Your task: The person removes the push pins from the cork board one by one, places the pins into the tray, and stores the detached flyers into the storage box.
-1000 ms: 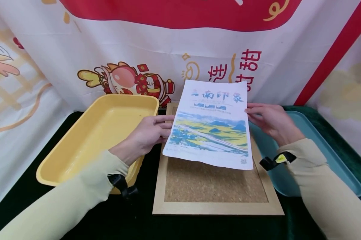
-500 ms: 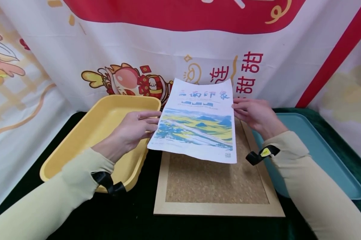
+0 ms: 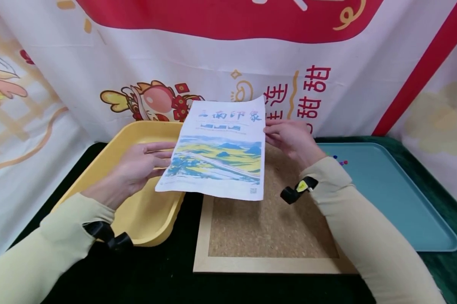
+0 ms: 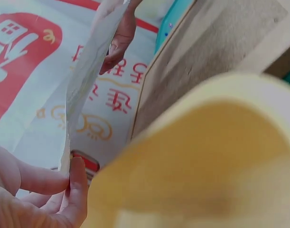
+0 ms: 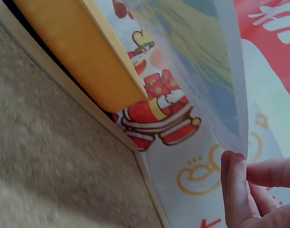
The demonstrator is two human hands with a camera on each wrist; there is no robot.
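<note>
A printed paper sheet with blue lettering and a yellow-and-blue landscape is held up between both hands. My left hand pinches its left edge between thumb and fingers, as the left wrist view also shows at the paper's edge. On the opposite edge, my right hand pinches the sheet near its upper part; thumb and fingertips meet on the paper in the right wrist view. The sheet hangs above the inner side of the yellow tray and the left part of the wood-framed cork board.
At the right lies a blue-green tray, with several small coloured pieces near its far left, partly behind the right sleeve. Dark green cloth covers the table. A printed white curtain hangs behind.
Both hands have carried the paper sheet leftward, from over the cork board to partly over the yellow tray. More of the board and the blue-green tray now shows.
</note>
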